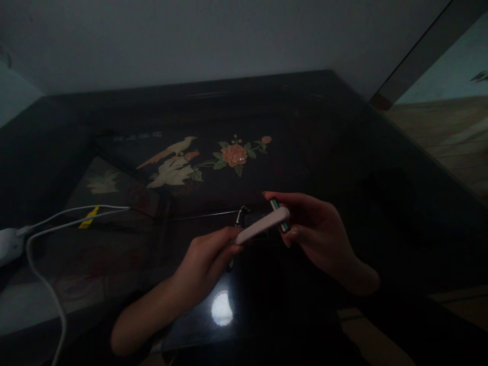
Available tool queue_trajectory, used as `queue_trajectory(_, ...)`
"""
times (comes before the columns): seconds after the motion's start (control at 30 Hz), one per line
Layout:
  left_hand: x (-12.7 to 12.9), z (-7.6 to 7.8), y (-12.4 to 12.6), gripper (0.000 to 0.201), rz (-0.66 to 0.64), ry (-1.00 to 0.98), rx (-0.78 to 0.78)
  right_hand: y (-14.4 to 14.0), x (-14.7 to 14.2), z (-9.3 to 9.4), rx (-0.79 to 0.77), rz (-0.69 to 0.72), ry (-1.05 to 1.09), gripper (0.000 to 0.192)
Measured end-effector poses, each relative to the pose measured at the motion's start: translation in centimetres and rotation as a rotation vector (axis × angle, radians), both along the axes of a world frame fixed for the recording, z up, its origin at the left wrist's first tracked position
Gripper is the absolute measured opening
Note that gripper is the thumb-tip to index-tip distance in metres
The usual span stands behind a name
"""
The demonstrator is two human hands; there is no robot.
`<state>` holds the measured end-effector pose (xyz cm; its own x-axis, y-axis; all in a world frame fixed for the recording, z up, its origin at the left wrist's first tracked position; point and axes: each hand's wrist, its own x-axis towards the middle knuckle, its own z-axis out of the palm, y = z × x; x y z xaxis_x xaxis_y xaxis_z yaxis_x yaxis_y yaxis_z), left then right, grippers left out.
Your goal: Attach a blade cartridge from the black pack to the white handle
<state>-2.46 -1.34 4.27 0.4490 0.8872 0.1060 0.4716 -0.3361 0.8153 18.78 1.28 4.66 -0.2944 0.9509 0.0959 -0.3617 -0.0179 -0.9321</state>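
A slim, pale, round-ended object (pixel 263 227), seen nearly edge-on, is pinched between the thumb and fingers of my left hand (pixel 204 259). At its far right end, my right hand (pixel 322 223) grips a small narrow piece (pixel 275 204) with green, white and dark bands between finger and thumb. This piece lies crosswise against the pale object's end; whether the two are joined I cannot tell. Behind my left fingers shows a small metal clip-like thing (pixel 239 217), partly hidden by the hand and the pale object.
The dark glossy tabletop (pixel 305 142) bears an inlaid bird and flower picture (pixel 234 154). White cables (pixel 72 209) with a yellow tag (pixel 89 217) run from a white plug (pixel 10 245) at the left. A pale wall (pixel 190 40) stands behind the table.
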Motion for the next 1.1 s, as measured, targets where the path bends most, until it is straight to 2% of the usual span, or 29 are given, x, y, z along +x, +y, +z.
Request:
queue_trajectory(0.07,-0.05,-0.06,-0.14,0.021,-0.071,-0.019,0.004,-0.04,0.09,0.08,-0.002,0.002,0.000,0.038)
queue_trajectory(0.13,-0.04,0.04,-0.14,0.021,-0.084,-0.026,0.010,-0.04,0.12,0.07,0.007,0.000,-0.011,0.038)
queue_trajectory(0.37,0.07,0.61,0.38,0.022,0.114,0.010,-0.015,0.03,-0.20,-0.40,0.020,-0.026,0.004,0.040)
queue_trajectory(0.43,0.10,0.65,0.38,0.021,0.094,-0.001,-0.015,0.03,-0.20,-0.39,0.023,-0.027,0.008,0.039)
queue_trajectory(0.6,0.25,0.54,-0.06,0.021,-0.049,-0.038,0.016,-0.02,0.09,-0.07,0.009,0.015,0.008,0.038)
queue_trajectory(0.67,0.29,0.48,-0.21,0.021,-0.059,-0.050,0.031,-0.02,0.12,-0.02,0.012,0.017,0.016,0.038)
queue_trajectory(0.87,0.27,0.55,0.07,0.020,0.122,-0.017,0.009,0.02,-0.23,-0.33,0.013,-0.012,0.026,0.039)
queue_trajectory(0.93,0.30,0.53,0.15,0.020,0.144,-0.011,0.005,0.01,-0.29,-0.35,0.014,-0.020,0.034,0.038)
queue_trajectory(1.1,0.50,0.26,-0.15,0.022,0.035,-0.028,0.026,-0.05,-0.18,-0.02,0.002,-0.017,0.000,0.038)
